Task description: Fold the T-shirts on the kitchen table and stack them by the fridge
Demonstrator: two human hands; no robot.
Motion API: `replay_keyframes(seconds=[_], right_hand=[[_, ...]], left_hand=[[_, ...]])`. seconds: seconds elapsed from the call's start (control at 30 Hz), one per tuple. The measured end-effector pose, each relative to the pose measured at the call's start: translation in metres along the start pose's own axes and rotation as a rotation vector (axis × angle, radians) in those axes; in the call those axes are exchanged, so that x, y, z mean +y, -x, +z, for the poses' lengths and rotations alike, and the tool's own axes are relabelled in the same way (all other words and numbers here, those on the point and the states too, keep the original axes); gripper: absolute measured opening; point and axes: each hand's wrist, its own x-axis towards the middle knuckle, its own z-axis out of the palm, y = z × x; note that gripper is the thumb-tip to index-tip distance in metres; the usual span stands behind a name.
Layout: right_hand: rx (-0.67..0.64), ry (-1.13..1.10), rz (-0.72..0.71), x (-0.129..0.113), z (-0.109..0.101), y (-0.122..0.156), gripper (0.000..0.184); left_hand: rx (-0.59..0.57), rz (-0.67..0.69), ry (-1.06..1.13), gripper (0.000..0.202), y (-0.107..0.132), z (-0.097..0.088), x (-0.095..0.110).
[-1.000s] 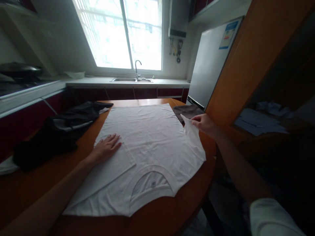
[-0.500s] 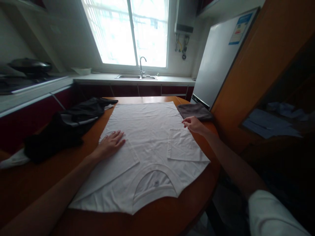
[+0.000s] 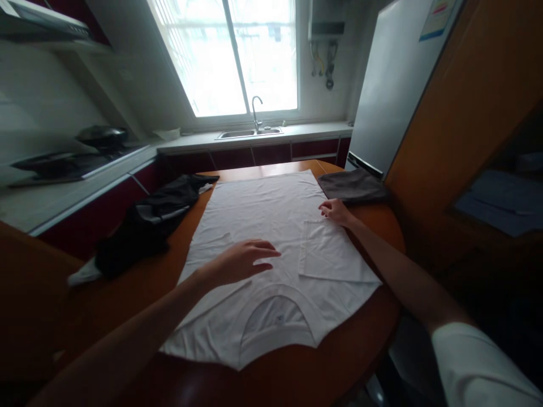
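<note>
A white T-shirt [image 3: 267, 209] lies spread on the table, its neckline toward me and its sleeves turned inward over the body. My left hand [image 3: 244, 261] is over the middle of the shirt above the collar, fingers stretched out and thumb apart, holding nothing. Whether it touches the cloth I cannot tell. At the shirt's right side, just above the folded right sleeve [image 3: 333, 251], my right hand [image 3: 336, 212] has its fingers curled down on the fabric edge. The left sleeve is partly hidden under my left forearm.
The wooden table [image 3: 212, 176] has a rounded right edge. Black clothing [image 3: 144, 226] lies on its left, a folded dark grey cloth [image 3: 354, 185] at the back right. Beyond are a counter with a sink [image 3: 237, 134], a stove [image 3: 72, 164] and a fridge [image 3: 394, 85].
My left hand has left the left sleeve and moved right, over the middle of the shirt. My right hand stays at the right edge. The view has shifted slightly left.
</note>
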Motion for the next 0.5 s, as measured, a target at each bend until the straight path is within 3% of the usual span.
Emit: replay_keyframes(seconds=[0.1, 0.27, 0.37, 0.5], right_hand=[[-0.036, -0.041, -0.04, 0.009, -0.003, 0.003, 0.019], [-0.033, -0.292, 0.075, 0.015, -0.006, 0.003, 0.025], [-0.033, -0.324, 0.089, 0.014, -0.005, 0.002, 0.028], [-0.043, -0.177, 0.032, 0.008, -0.005, 0.006, 0.027]], left_hand=[[-0.019, 0.143, -0.066, 0.029, -0.027, 0.02, 0.015], [-0.018, 0.323, -0.26, 0.014, -0.053, 0.05, 0.022], [0.038, 0.361, -0.337, 0.013, -0.058, 0.051, 0.02], [0.095, 0.347, -0.366, 0.016, -0.057, 0.037, 0.017]])
